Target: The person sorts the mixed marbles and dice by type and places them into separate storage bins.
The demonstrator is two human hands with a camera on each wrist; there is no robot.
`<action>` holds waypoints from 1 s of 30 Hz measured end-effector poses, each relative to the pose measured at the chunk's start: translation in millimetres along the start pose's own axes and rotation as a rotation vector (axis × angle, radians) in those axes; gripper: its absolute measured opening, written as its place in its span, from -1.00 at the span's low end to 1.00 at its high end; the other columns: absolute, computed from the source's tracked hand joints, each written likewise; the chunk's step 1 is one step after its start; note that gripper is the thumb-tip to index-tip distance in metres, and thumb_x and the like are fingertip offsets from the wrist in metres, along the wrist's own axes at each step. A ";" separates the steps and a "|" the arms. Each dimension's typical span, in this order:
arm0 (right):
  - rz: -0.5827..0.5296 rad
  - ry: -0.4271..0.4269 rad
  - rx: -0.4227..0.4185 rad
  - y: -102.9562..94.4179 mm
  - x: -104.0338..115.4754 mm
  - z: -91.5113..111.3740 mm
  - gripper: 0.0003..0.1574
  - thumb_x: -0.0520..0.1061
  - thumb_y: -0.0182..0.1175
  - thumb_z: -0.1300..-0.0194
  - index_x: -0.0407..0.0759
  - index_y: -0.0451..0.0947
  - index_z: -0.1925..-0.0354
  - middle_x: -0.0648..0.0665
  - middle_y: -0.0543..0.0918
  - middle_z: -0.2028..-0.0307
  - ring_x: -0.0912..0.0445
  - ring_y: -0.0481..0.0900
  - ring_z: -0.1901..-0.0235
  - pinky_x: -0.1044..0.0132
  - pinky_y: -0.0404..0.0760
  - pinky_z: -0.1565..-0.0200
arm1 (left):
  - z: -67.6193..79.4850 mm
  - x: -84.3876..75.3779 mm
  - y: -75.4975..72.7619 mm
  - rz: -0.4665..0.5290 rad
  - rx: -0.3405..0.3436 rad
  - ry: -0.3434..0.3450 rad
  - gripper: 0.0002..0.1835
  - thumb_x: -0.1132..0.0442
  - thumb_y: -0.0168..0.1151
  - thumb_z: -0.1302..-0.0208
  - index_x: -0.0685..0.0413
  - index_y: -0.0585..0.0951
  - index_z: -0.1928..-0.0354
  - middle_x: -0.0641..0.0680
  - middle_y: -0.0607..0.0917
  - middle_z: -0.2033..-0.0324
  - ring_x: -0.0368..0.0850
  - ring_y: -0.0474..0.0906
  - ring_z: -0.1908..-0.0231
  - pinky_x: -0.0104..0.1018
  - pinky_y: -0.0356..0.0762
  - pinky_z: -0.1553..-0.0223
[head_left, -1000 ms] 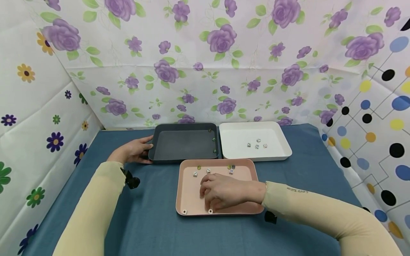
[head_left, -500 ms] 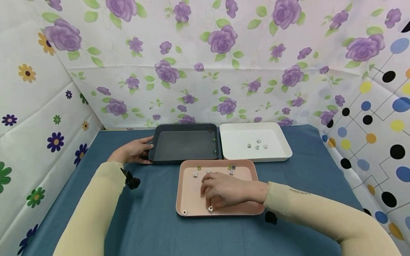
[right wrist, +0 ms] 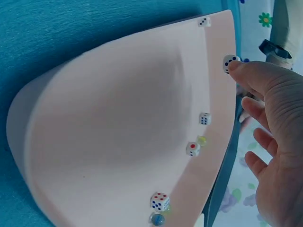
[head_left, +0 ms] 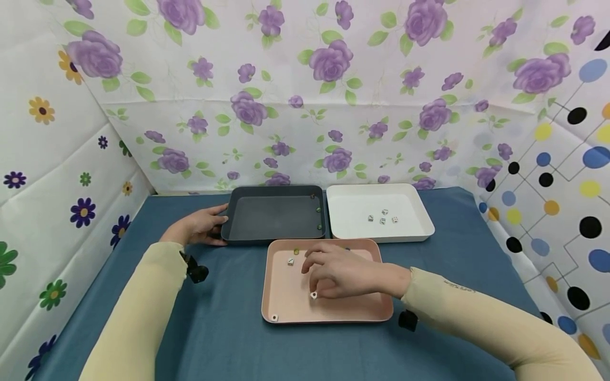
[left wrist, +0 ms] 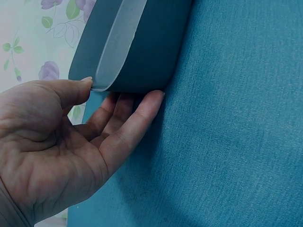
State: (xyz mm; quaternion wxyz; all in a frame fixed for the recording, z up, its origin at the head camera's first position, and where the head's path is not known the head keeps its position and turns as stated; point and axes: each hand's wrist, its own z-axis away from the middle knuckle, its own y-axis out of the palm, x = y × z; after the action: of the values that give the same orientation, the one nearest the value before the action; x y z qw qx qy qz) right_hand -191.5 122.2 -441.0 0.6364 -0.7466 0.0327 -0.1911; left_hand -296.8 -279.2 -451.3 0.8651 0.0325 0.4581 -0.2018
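Observation:
Thumb and fingertips of my right hand (head_left: 340,270) pinch a white die (right wrist: 230,62), lifted over the pink tray (head_left: 286,288). Other white dice lie in that tray, one die (head_left: 274,317) in its near left corner and another die (head_left: 290,262) towards the far side. Near the far wall are a yellow-green bead (head_left: 296,252) and a blue glassy bead (right wrist: 157,219). My left hand (head_left: 197,225) grips the near left corner of the dark grey tray (head_left: 267,217), its thumb (left wrist: 78,90) at the rim and its fingers under it against the outer wall.
Several small green and brownish beads (head_left: 318,210) lie along the right side of the dark tray. Beside it stands a white tray (head_left: 352,203) with several dice (head_left: 383,220). All three trays are on a blue cloth (head_left: 229,328), with a flowered curtain (head_left: 305,137) behind.
My right hand has lifted the die off the near side of the pink tray and moved it slightly away from me. My left hand stays on the dark tray.

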 end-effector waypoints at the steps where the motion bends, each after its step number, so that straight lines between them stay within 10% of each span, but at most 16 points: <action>1: 0.002 0.003 -0.007 -1.5 0.3 0.3 -0.93 0.02 0.45 -0.29 0.24 0.73 0.28 0.05 0.61 -0.11 0.03 0.34 -0.33 0.20 0.30 -0.39 | 0.0 0.1 -0.1 0.001 0.000 0.000 -0.31 0.22 -0.23 -0.72 -0.36 -0.26 -0.65 0.37 0.21 -0.50 0.31 0.34 -0.38 0.13 0.63 -0.10; 30: 0.008 -0.004 -0.509 -73.0 -11.8 6.9 -0.91 -0.08 0.42 -0.32 0.13 0.72 0.21 -0.06 0.56 -0.20 -0.14 0.28 -0.37 -0.05 0.24 -0.41 | 0.1 -0.3 0.5 0.015 -0.022 -0.011 -0.31 0.22 -0.22 -0.72 -0.37 -0.23 -0.65 0.39 0.25 -0.47 0.30 0.38 -0.35 0.13 0.64 -0.08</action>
State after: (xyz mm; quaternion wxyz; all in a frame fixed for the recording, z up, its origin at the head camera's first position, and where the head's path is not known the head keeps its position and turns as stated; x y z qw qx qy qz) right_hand -214.3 145.9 -374.3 0.4288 -0.8830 0.0813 -0.1728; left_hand -296.7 -278.7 -451.0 0.8694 0.0253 0.4552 -0.1904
